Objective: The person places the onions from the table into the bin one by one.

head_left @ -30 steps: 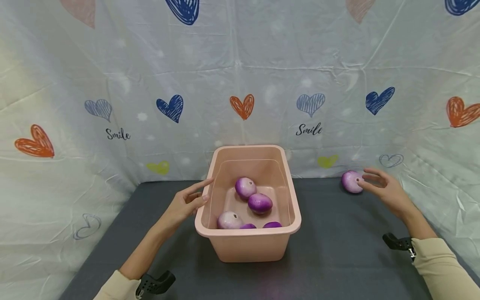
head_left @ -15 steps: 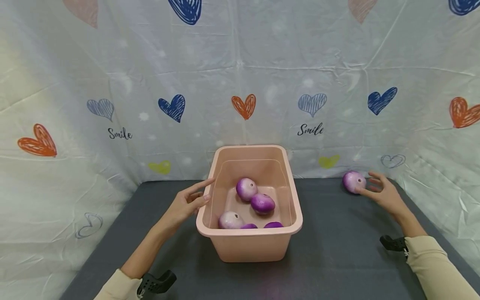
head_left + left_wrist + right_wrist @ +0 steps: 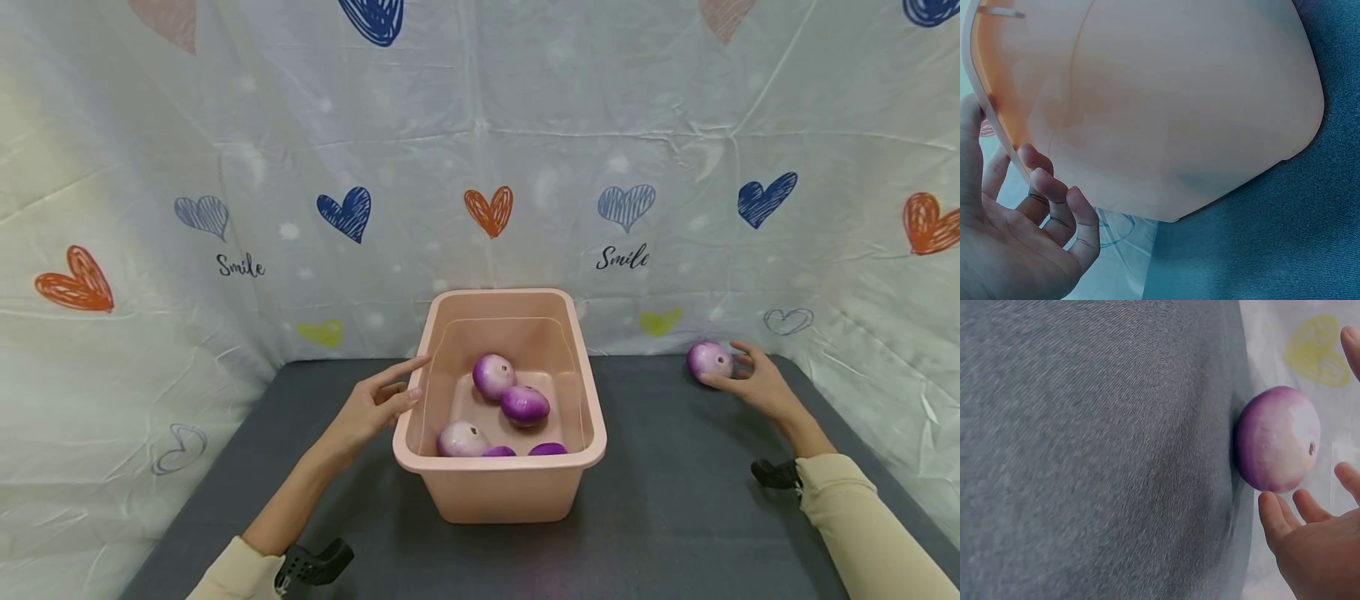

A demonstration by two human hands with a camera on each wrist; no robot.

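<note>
A peach plastic tub stands on the dark table, with several purple onions in it, such as a whole-looking onion and a darker onion. My left hand is at the tub's left rim, index finger and thumb touching it. In the left wrist view, the other fingers bend loosely outside the tub's wall. At the table's far right lies one more onion. My right hand is beside it, thumb and fingers spread about it; in the right wrist view its fingers are not closed round the onion.
A pale sheet printed with hearts and "Smile" hangs right behind the table and along both sides. The tub's far end is close to the sheet. Black wrist bands are on both arms.
My right hand has shifted slightly left and its thumb has come round the near side of the lone onion. My left hand and the tub stay in place.
</note>
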